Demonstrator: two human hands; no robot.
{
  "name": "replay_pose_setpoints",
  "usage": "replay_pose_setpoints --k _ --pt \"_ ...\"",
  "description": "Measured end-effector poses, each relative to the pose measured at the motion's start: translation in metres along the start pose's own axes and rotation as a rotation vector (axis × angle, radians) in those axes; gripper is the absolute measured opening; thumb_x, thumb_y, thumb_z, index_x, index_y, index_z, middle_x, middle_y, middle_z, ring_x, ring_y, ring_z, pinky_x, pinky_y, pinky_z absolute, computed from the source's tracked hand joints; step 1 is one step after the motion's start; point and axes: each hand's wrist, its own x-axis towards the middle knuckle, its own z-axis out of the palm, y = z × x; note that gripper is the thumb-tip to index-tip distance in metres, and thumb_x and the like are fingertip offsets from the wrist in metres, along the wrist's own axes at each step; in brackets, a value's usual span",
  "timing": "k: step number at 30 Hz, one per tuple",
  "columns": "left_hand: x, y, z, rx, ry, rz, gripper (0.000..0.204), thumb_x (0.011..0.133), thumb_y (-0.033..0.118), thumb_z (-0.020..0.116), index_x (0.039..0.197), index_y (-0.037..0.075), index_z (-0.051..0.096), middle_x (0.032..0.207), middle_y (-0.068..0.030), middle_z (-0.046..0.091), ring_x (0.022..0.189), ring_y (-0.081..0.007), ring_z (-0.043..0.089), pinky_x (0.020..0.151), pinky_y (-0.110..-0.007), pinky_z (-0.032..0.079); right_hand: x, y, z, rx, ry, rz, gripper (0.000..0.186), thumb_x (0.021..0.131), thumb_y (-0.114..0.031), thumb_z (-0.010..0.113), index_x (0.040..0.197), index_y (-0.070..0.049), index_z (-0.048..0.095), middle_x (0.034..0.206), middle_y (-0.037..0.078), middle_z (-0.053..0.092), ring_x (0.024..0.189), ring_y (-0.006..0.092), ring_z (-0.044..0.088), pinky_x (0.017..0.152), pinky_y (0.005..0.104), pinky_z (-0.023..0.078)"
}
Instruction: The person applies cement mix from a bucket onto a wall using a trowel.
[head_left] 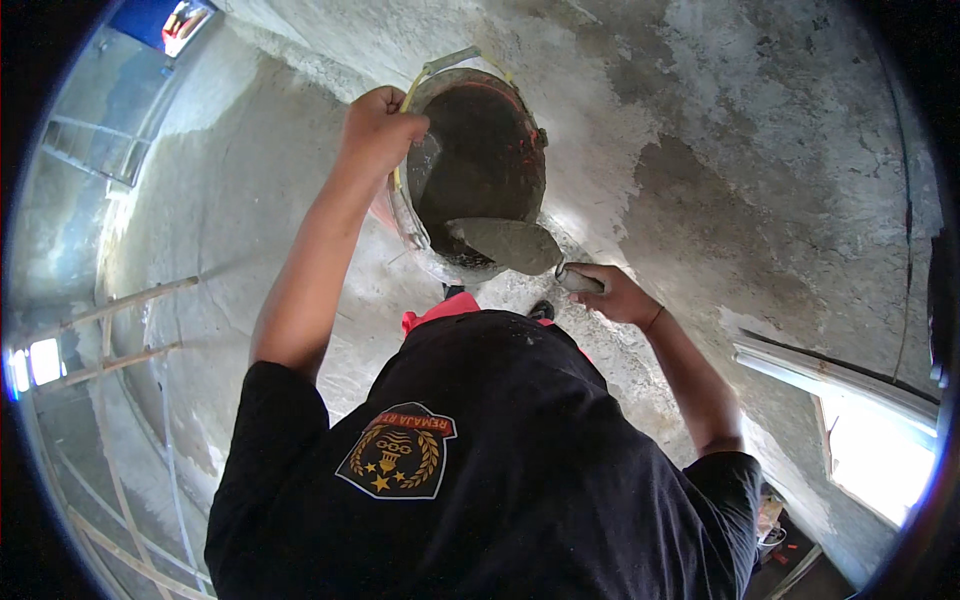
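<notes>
My left hand (385,135) is closed on the upper left rim of a cement-stained bucket (532,160), by its yellowish wire handle. Dark grey wet mix (470,160) lies inside the bucket, which I see from above, tilted a little. My right hand (600,290) grips the handle of a trowel (510,243). The trowel's blade is coated in grey mix and lies across the lower part of the bucket's opening, near the rim.
Rough plastered wall (730,130) fills the upper right. A bright window (870,450) is at lower right, with assorted items (770,530) below it. Wooden scaffolding poles (120,360) stand on the left, a metal frame (90,130) above them. My shoes (542,310) show below the bucket.
</notes>
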Motion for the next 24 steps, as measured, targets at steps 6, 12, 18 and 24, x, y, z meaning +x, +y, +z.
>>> replay_pose_setpoints --k 6,12,18,24 --pt "0.001 -0.023 0.018 -0.145 0.093 0.039 0.014 0.061 0.005 0.062 0.073 -0.003 0.059 0.062 -0.0063 0.059 0.056 -0.011 0.053 0.052 -0.026 0.04 -0.016 0.015 0.021 -0.026 0.294 -0.183 0.046 0.079 -0.02 0.073 0.119 -0.003 0.056 0.088 0.008 0.065 0.078 0.0147 0.06 0.071 0.029 0.048" --pt "0.002 -0.035 0.029 -0.163 0.151 0.013 0.014 0.062 0.005 0.061 0.073 -0.003 0.059 0.062 -0.0059 0.058 0.057 -0.0109 0.052 0.052 -0.026 0.04 -0.024 0.029 0.04 -0.458 0.614 -0.001 0.045 0.072 -0.032 0.076 0.105 -0.009 0.057 0.082 0.018 0.065 0.078 0.0347 0.065 0.069 0.0408 0.051" --pt "0.004 -0.036 0.056 -0.248 0.114 0.01 0.014 0.061 0.003 0.06 0.074 -0.003 0.058 0.064 -0.0018 0.056 0.055 -0.0088 0.048 0.051 -0.025 0.038 -0.042 0.045 0.033 -0.542 0.779 0.03 0.04 0.076 -0.035 0.07 0.107 -0.011 0.059 0.092 0.015 0.066 0.083 0.0355 0.064 0.069 0.0428 0.05" --pt "0.015 -0.055 0.069 -0.241 0.08 -0.037 0.01 0.062 0.002 0.06 0.071 -0.001 0.056 0.062 -0.0006 0.053 0.054 -0.0082 0.045 0.05 -0.024 0.036 -0.05 0.085 0.018 -0.506 0.903 0.074 0.037 0.075 -0.032 0.073 0.102 -0.009 0.062 0.09 0.015 0.066 0.082 0.0357 0.064 0.069 0.0417 0.051"
